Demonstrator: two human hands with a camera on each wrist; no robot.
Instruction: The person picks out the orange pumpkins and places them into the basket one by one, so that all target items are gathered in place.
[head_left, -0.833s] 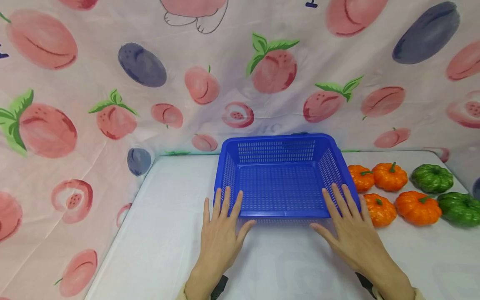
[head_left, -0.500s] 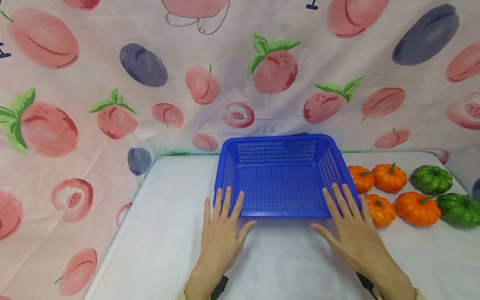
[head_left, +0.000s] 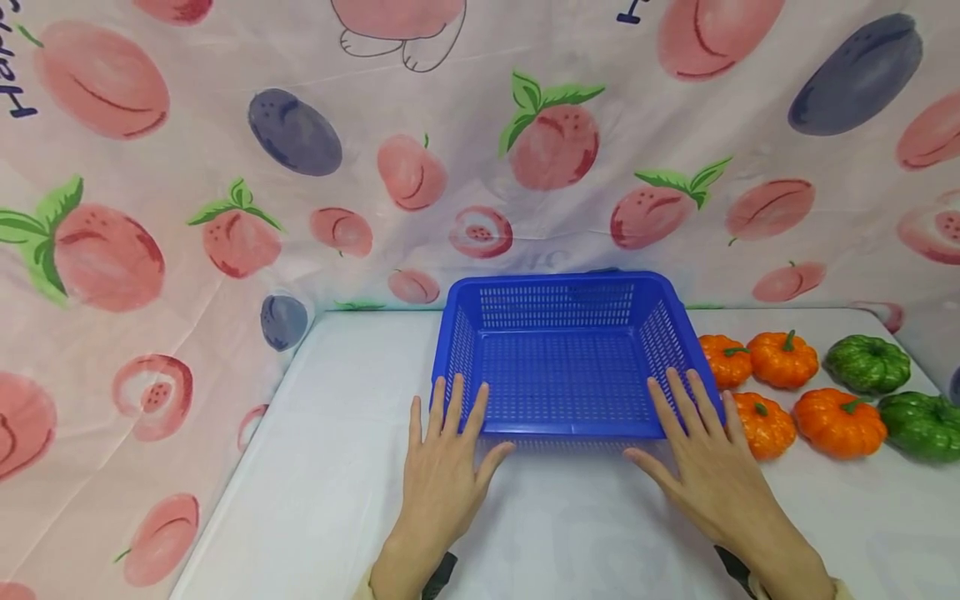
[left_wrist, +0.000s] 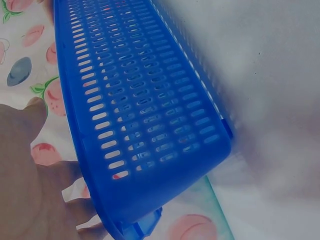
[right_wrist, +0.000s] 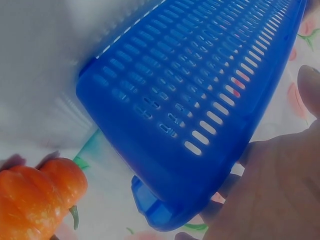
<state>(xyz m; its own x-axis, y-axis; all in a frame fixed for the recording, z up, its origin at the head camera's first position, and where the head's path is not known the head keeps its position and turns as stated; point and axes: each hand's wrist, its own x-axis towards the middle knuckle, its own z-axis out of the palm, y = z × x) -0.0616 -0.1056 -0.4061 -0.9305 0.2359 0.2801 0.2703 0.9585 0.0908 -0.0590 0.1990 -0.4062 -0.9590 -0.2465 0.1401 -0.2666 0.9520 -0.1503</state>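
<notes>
A blue plastic basket (head_left: 558, 429) with slotted walls stands on the white table, nothing inside it. At its near left corner is my left hand (head_left: 441, 483), fingers spread and straight over the rim. My right hand (head_left: 712, 479) lies the same way at the near right corner, its little finger close to an orange pumpkin (head_left: 763, 427). In the left wrist view, the fingers (left_wrist: 60, 175) reach to the rim of the basket's slotted wall (left_wrist: 140, 95). The right wrist view has the fingers (right_wrist: 227, 186) at the rim too; firm contact is hard to tell.
Right of the basket sit several small pumpkins, orange ones such as this orange pumpkin (head_left: 840, 423) and green ones like this green pumpkin (head_left: 868, 364). A fruit-print cloth (head_left: 420, 100) hangs behind and to the left. The white table (head_left: 337, 400) extends left of the basket.
The head view has shifted slightly, so the scene sits a little lower and to the right. Both hands and the basket keep their places relative to each other.
</notes>
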